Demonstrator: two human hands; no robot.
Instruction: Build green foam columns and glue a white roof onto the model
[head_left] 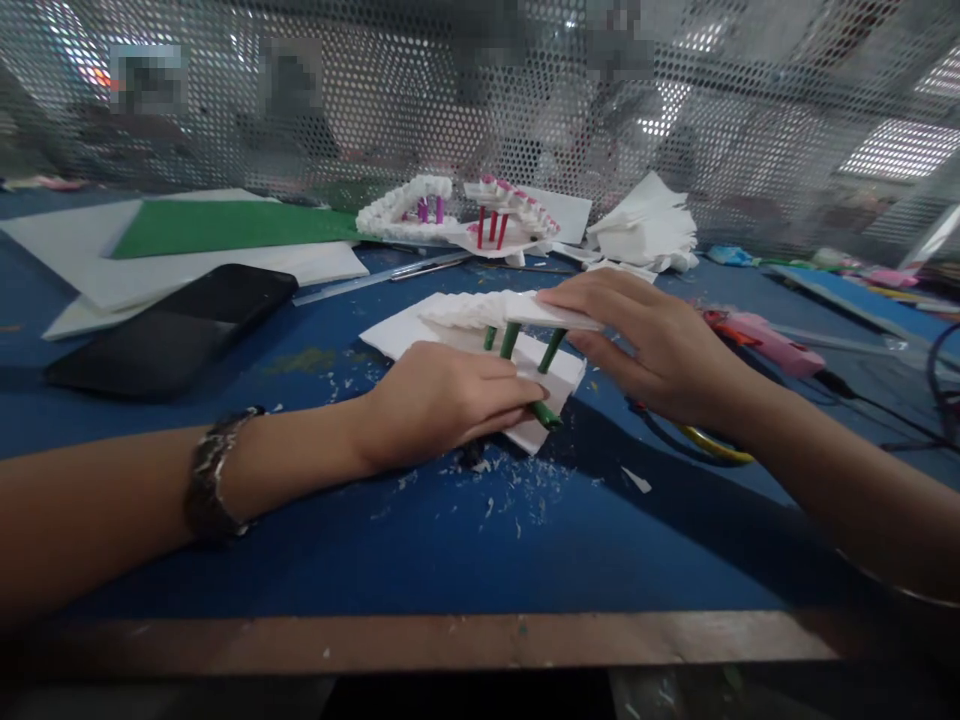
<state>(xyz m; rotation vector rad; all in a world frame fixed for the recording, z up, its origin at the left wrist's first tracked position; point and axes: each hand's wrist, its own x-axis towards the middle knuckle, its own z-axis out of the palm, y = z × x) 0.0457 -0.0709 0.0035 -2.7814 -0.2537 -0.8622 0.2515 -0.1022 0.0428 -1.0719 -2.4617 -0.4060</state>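
in the middle of the frame our left hand [442, 400] pinches a green stick [545, 414] against the white foam base [561, 375]. our right hand [652, 345] is open, its fingers flat on the foam top [551, 318] just above. a black phone [180, 325] lies at the left

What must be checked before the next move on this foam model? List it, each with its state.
1. Left hand grip on the loose stick: ok, fingers closed on it at the base's front edge.
2. Right hand on the strip: ok, fingers lie over its right end.
3. Upright sticks straight: not ok, they lean.
4. Stick ends fixed to the strip: cannot tell, hidden.
5. Glue gun at hand: ok, it lies just right of the right hand.
6. Table by the base: not ok, scraps lie scattered.
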